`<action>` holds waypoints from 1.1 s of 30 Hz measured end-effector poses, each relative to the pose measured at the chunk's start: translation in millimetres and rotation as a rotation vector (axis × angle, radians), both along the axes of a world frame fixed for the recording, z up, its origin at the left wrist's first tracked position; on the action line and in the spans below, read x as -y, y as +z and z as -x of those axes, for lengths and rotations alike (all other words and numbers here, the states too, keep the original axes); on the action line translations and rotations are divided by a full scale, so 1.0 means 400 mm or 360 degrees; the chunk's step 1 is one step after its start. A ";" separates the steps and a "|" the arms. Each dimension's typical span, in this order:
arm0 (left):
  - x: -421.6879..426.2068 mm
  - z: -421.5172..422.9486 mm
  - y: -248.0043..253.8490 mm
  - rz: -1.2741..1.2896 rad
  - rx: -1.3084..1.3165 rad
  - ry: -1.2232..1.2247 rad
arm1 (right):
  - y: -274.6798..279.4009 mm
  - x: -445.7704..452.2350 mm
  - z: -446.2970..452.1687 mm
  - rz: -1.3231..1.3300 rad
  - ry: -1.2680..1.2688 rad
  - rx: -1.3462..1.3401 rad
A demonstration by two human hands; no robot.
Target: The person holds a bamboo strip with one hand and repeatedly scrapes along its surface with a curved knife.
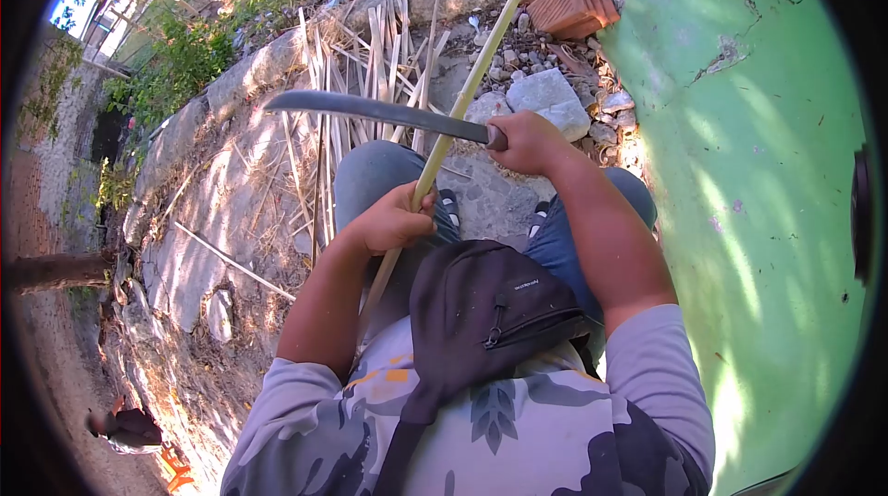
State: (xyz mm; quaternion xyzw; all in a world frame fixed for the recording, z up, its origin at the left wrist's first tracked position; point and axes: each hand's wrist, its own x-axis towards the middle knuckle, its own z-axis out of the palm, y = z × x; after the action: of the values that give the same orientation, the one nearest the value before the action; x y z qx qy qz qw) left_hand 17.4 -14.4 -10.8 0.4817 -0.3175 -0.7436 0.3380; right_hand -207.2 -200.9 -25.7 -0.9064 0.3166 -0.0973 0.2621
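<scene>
My right hand (pixel 529 142) is closed round the handle of a machete (pixel 370 108), whose long curved dark blade points to the left. The blade lies across a long pale green bamboo strip (pixel 481 61), which runs slantwise from the top of the view down beside my body. Below the crossing, my left hand (pixel 396 217) grips the same strip, fingers wrapped round it. Whether the blade's edge has cut into the strip I cannot tell. The strip's lower end is hidden behind my left arm and shirt.
Many split bamboo strips (pixel 384 61) lie in a pile ahead. A pale stone block (pixel 550 100) and stacked terracotta tiles (pixel 572 8) stand by the green wall (pixel 740 172) on my right. A black bag (pixel 490 311) hangs on my chest. A person (pixel 129 427) is at the lower left.
</scene>
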 end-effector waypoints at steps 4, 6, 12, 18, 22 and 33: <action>0.006 -0.005 -0.003 -0.0004 -0.0005 -0.0004 | 0.034 -0.026 -0.022 0.0356 0.0190 -0.0189; 0.000 -0.009 -0.007 -0.0013 0.0018 -0.0048 | 0.018 0.020 -0.004 0.0251 -0.0010 -0.0125; 0.007 -0.013 -0.009 -0.0044 -0.0008 -0.0060 | -0.024 0.058 0.029 -0.0108 -0.0231 0.0067; 0.000 -0.012 -0.017 -0.0042 -0.0157 0.0028 | -0.003 0.016 0.007 0.0060 0.0010 0.0173; -0.001 -0.012 0.000 -0.0064 -0.0107 0.0027 | 0.014 -0.004 -0.011 0.0399 0.0161 -0.0030; 0.003 -0.020 -0.006 -0.0128 -0.0164 -0.0008 | -0.011 0.057 0.016 0.0002 -0.0372 -0.0001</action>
State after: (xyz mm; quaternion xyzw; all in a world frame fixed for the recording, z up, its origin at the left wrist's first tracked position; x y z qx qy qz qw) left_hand 25.3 -15.6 -13.2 0.4552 -0.2708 -0.7803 0.3324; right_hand -213.5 -223.5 -30.1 -0.8634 0.4203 -0.1271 0.2484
